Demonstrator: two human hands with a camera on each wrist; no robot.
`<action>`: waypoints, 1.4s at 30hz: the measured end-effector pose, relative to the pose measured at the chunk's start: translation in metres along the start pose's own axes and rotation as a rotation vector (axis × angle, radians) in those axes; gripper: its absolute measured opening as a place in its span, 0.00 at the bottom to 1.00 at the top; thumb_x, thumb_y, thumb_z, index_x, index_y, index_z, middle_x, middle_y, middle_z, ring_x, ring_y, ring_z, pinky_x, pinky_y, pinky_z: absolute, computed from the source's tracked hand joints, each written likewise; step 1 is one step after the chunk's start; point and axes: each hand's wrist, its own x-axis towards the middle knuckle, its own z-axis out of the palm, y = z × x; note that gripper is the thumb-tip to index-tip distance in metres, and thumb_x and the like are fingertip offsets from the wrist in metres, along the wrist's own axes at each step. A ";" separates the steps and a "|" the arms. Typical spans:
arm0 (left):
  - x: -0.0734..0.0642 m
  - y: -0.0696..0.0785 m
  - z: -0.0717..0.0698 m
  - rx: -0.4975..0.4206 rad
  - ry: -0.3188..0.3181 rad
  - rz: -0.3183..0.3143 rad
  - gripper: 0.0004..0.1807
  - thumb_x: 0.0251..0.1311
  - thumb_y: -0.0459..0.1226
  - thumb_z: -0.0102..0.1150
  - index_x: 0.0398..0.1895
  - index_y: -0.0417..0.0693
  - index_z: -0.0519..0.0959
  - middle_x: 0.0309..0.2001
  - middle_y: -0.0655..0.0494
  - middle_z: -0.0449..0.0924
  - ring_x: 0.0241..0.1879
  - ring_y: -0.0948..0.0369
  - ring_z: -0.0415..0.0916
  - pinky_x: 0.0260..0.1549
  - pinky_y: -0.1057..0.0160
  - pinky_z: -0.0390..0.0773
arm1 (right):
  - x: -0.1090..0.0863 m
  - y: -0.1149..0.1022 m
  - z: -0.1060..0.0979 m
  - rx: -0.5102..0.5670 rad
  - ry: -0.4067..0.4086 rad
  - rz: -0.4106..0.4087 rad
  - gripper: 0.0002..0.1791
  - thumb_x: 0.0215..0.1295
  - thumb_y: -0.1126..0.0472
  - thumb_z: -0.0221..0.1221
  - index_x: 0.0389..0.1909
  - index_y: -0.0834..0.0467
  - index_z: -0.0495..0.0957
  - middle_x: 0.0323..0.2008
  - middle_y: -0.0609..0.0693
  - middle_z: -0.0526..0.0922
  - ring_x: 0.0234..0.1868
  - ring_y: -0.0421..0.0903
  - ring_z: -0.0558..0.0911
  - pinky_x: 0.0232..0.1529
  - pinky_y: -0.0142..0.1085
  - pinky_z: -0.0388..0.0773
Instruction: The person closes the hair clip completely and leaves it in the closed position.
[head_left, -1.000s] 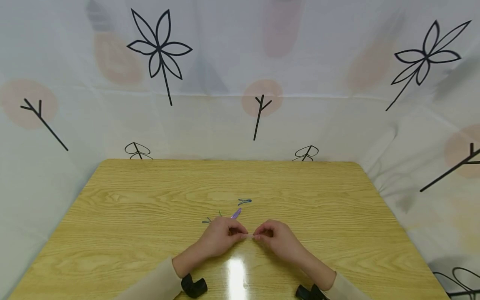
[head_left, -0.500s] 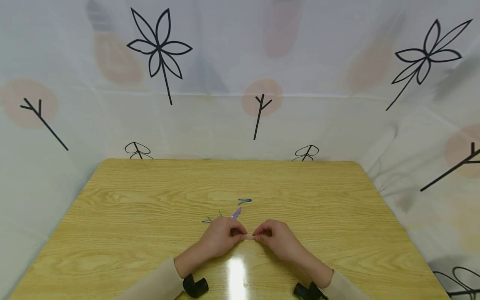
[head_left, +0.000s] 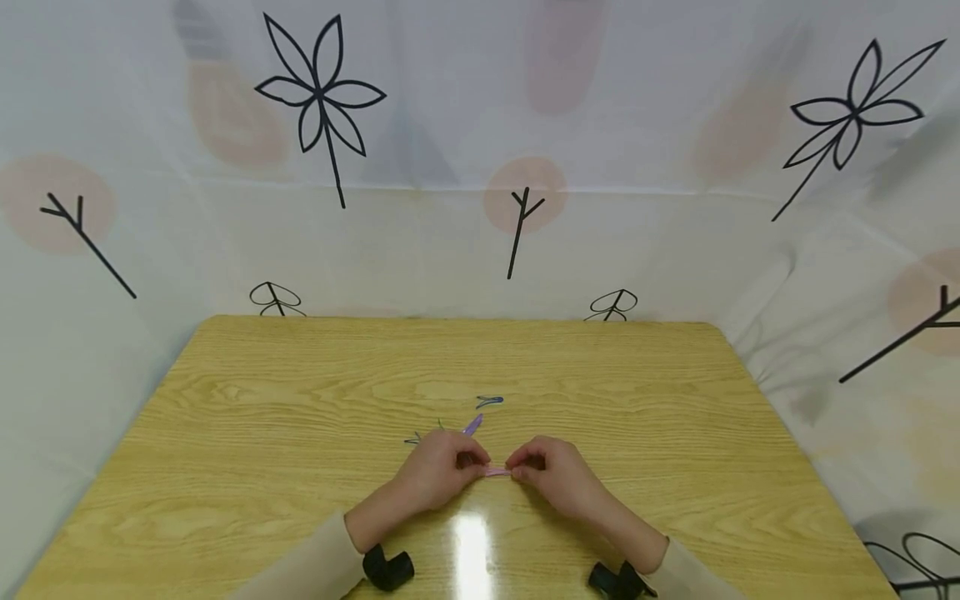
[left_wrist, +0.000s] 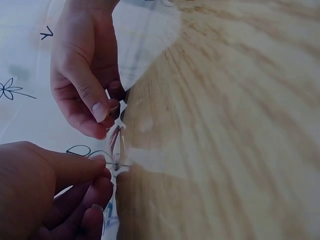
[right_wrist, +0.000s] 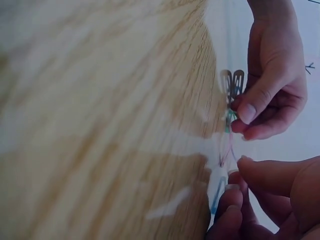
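While the left hand (head_left: 441, 473) and right hand (head_left: 561, 478) each pinch an end of the pink band (head_left: 498, 472), nearside of the purple strip (head_left: 472, 426), I judge work midway: gripping done, release not; beyond that strip, a blue loop (head_left: 491, 401) lies unheld.

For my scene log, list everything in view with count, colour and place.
Table: 1, yellowish wood grain, under the hands.
Cloth backdrop: 1, white with black line drawings, behind and beside the table.
Pink piece: 1, thin, between the fingertips.
Purple piece: 1, on the table, partly behind the left hand.
Blue piece: 1, bent, beyond the purple one.
Green piece: 1 tip showing, behind the left hand.
Dark bluish bits: count unclear, left of the green tip.
Black wrist devices: 2, at the wrists.
Sleeves: 2, beige, on the forearms.
Hands: 2, left and right, pinching the pink piece.
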 end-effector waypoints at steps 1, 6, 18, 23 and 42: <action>0.000 0.000 -0.001 -0.004 0.002 -0.003 0.03 0.59 0.34 0.70 0.35 0.50 0.88 0.30 0.68 0.82 0.28 0.74 0.75 0.30 0.70 0.76 | 0.000 0.000 0.000 0.007 0.002 0.003 0.04 0.64 0.66 0.65 0.37 0.54 0.86 0.36 0.42 0.83 0.39 0.43 0.80 0.38 0.33 0.76; 0.000 0.000 -0.006 -0.027 0.023 -0.006 0.03 0.59 0.33 0.70 0.35 0.48 0.88 0.30 0.66 0.82 0.29 0.72 0.75 0.30 0.69 0.76 | 0.002 -0.001 0.000 0.037 0.018 -0.017 0.05 0.64 0.67 0.65 0.39 0.56 0.86 0.38 0.44 0.84 0.41 0.43 0.81 0.40 0.33 0.77; -0.009 -0.007 -0.031 -0.060 0.113 -0.007 0.04 0.60 0.33 0.68 0.37 0.49 0.88 0.34 0.66 0.84 0.32 0.69 0.78 0.32 0.65 0.78 | 0.012 -0.012 0.012 0.102 0.023 -0.083 0.07 0.65 0.68 0.64 0.42 0.59 0.86 0.40 0.49 0.86 0.39 0.42 0.82 0.39 0.33 0.77; -0.017 -0.013 -0.045 -0.077 0.136 -0.059 0.04 0.61 0.34 0.68 0.37 0.51 0.88 0.35 0.67 0.84 0.33 0.68 0.78 0.32 0.64 0.78 | 0.017 -0.017 0.020 0.148 -0.005 -0.079 0.07 0.65 0.68 0.65 0.42 0.61 0.86 0.40 0.51 0.86 0.37 0.42 0.84 0.38 0.32 0.78; -0.044 -0.037 -0.060 -0.037 0.132 -0.132 0.05 0.57 0.35 0.71 0.35 0.55 0.86 0.29 0.71 0.80 0.29 0.68 0.76 0.31 0.65 0.76 | 0.039 -0.037 0.050 0.117 -0.073 -0.122 0.10 0.65 0.66 0.64 0.47 0.59 0.85 0.42 0.49 0.86 0.40 0.42 0.82 0.42 0.34 0.77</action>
